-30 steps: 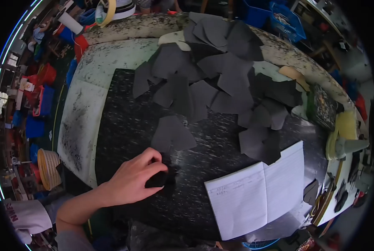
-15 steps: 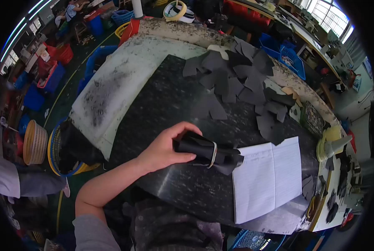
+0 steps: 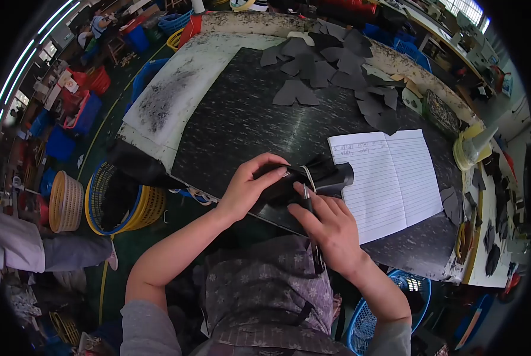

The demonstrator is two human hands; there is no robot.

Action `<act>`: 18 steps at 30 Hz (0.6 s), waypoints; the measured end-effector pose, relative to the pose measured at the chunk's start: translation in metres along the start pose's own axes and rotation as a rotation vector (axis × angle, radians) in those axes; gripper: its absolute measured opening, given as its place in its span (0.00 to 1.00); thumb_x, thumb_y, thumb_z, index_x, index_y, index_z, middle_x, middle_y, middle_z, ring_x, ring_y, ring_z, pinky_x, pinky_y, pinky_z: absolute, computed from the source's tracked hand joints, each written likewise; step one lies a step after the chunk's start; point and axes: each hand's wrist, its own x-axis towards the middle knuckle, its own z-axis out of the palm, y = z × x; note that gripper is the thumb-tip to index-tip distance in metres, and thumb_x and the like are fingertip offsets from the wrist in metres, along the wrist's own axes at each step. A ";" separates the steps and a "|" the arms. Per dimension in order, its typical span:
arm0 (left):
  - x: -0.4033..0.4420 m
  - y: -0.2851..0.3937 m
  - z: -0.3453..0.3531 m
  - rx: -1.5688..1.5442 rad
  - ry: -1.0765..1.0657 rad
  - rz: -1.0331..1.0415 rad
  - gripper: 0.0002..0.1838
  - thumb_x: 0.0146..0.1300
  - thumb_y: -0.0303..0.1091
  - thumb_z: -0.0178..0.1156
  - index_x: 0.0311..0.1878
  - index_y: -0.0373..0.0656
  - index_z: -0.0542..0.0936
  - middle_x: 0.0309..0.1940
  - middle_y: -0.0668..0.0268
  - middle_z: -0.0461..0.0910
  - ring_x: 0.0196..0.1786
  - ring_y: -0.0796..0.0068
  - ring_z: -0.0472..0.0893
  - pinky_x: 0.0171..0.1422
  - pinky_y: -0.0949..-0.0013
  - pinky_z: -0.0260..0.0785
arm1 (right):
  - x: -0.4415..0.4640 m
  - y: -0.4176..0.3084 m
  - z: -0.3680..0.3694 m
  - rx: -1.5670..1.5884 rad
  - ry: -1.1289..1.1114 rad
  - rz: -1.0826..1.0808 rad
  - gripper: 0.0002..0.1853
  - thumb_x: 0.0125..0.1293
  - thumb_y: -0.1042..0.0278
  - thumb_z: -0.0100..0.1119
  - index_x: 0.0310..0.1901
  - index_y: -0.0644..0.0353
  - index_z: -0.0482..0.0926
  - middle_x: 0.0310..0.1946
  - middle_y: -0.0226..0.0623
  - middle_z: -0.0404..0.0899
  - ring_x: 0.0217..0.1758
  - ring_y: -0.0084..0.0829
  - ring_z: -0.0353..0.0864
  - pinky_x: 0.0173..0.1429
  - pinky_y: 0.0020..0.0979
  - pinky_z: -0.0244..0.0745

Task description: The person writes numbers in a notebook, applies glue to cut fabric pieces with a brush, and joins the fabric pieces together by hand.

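Note:
My left hand (image 3: pixel 245 188) is wrapped round a rolled bundle of black sheet pieces (image 3: pixel 335 179), thumb on top, at the near edge of the dark board. A pale band (image 3: pixel 309 178) circles the bundle. From the right, my right hand (image 3: pixel 335 231) holds a pen (image 3: pixel 318 261), its silvery end up by the bundle and its dark end hanging below the palm. My right fingertips are close to the band; whether they touch it I cannot tell. Just right of the bundle lies an open lined notebook (image 3: pixel 390 184) with some handwriting.
Dark cut pieces (image 3: pixel 304 62) lie scattered over the far part of the black board (image 3: pixel 230 130). A yellowish container with a nozzle (image 3: pixel 474 147) stands at the right edge. Baskets are on the floor: a yellow one (image 3: pixel 153 204) at left, a blue one (image 3: pixel 363 323) below right.
My right hand has come into view with a pen and reached the bundle. My left hand still holds the bundle, now nearer the board's front edge. The camera view has shifted.

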 end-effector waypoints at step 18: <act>0.072 0.018 -0.014 0.002 0.112 0.185 0.08 0.72 0.28 0.55 0.50 0.38 0.78 0.44 0.69 0.80 0.48 0.85 0.77 0.56 0.78 0.68 | 0.000 0.101 -0.073 0.375 0.120 0.364 0.16 0.74 0.62 0.53 0.54 0.65 0.80 0.37 0.43 0.81 0.29 0.28 0.81 0.35 0.27 0.76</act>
